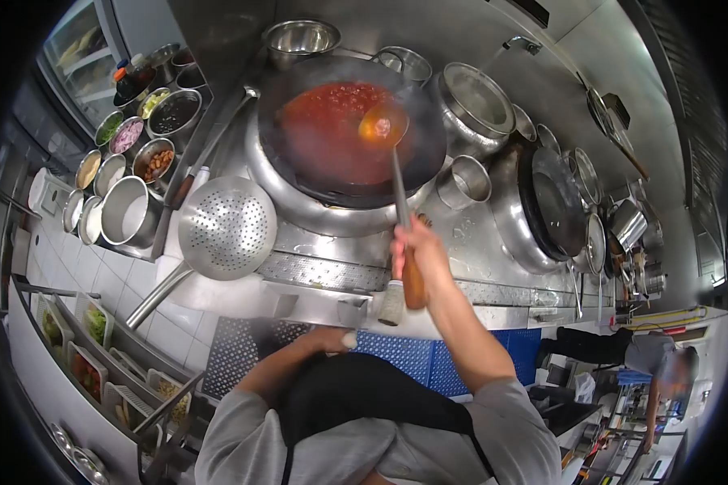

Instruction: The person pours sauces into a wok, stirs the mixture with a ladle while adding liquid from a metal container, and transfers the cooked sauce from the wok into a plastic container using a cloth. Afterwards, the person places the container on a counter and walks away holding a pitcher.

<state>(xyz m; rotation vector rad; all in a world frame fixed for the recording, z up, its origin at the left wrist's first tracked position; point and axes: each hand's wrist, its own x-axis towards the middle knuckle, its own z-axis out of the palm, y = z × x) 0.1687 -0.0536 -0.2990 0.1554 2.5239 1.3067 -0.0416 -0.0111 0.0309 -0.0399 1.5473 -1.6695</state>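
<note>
My right hand [419, 246] grips the wooden handle of a metal ladle [384, 125]. The ladle's bowl is over the right part of a black wok [271, 153] that holds steaming red sauce [332, 121]. Something orange and shiny lies in the ladle. My left hand [337, 340] is low near my waist, by the counter's front edge, against something pale; its fingers are too small and unclear to make out. A perforated metal strainer [228, 228] rests left of the wok.
Bowls of ingredients, one with chopped onion [126, 136], stand at the left. A metal pot [464, 183] sits right of the wok, before a second wok [556, 202]. Food bins [95, 323] are at the lower left. Another person [655, 356] stands at the far right.
</note>
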